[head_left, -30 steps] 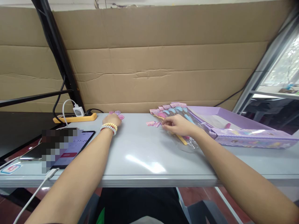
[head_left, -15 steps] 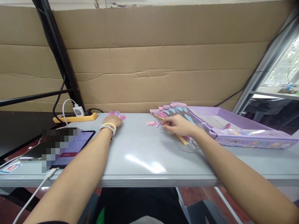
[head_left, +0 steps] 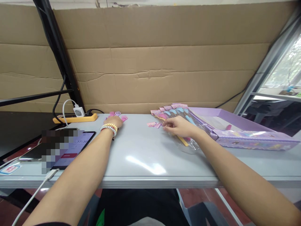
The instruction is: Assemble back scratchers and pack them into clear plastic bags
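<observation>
At the table's far left, my left hand lies over several small hand-shaped heads in pink and purple, one of them a pink head poking out at its right. My left fingers are hidden from me. My right hand is above clear packets with pink header cards, holding blue and pink hand-shaped sticks. Its fingers are curled together, and I cannot make out what is in them. Small pink cards lie just left of its fingertips. A yellow stick handle shows below the hand, over clear plastic.
To the right is an open purple box with a pink piece inside. A phone and a dark device lie at left, near a yellow power strip with cables. Cardboard stands along the back.
Hardly anything differs. My left hand and the pink head beside it have shifted very slightly; my right hand stays in place.
</observation>
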The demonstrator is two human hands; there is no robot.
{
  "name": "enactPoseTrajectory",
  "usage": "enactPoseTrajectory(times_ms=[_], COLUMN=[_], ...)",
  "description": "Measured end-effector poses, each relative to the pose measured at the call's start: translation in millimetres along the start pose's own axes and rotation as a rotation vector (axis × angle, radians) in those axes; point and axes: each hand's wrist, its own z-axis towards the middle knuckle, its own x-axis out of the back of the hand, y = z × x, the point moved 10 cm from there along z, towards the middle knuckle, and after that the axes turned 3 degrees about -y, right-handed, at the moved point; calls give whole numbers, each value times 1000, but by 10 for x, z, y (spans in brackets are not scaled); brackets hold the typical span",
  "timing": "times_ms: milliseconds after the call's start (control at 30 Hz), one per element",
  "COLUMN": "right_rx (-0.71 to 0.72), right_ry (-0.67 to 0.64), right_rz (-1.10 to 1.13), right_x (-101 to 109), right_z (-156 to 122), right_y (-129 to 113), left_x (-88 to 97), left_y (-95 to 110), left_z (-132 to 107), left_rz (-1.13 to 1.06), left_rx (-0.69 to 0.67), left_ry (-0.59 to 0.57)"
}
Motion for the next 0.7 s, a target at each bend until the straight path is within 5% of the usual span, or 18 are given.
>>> enactPoseTrajectory(times_ms=[133,700], right_rx=[-9,3], right_ry=[-2,12], right_rz=[12,5], right_x=[-1,11], right_z=[-2,-13], right_y=[2,-21], left_x=[-85,-104], left_y=[-8,20], left_z=[-3,-2], left_rz=[27,23], left_rx=[19,16], left_ry=[-92,-33])
